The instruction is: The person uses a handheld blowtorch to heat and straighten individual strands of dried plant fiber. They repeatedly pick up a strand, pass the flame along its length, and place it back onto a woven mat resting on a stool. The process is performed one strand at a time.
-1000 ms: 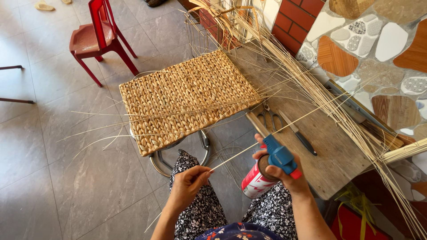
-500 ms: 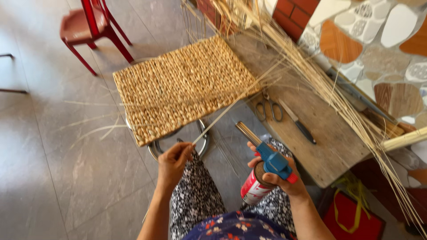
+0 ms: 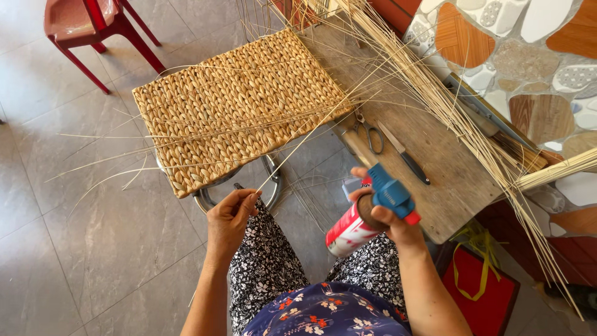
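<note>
**Left fingers pinched on a straw, right hand wrapped around the torch**

I saw the left hand (image 3: 229, 219) hovering above the lap, its fingers (image 3: 247, 200) drawn almost fully together, thumb and forefinger pinching the near end of a long thin pale straw strand (image 3: 298, 146). From that pinch the strand ran up and to the right, crossing the near right corner of the rectangular woven straw mat (image 3: 239, 109) and going on toward the loose bundle of pale straw stalks (image 3: 448, 106) on the bench. The other fingers were curled loosely under the palm and touched nothing that I could make out.

The right hand (image 3: 392, 214) was closed around a red-and-white gas canister with a blue torch head (image 3: 367, 214). Its fingers gripped the neck just below the blue head, the thumb lay on the side nearest the mat, and the canister body tilted down and to the left, over the patterned black-and-white skirt (image 3: 267, 261). The torch sat well apart from the pinched end of the strand, to its right.

The mat lay on a round metal stool frame (image 3: 273, 186), just in front of the left fingers. On the worn wooden bench top (image 3: 448, 180), just beyond the right hand, lay a pair of metal scissors (image 3: 368, 132) and a dark-handled knife (image 3: 404, 152) side by side. A red plastic chair (image 3: 87, 25) stood on the grey tiled floor (image 3: 93, 249), well behind the mat.
</note>
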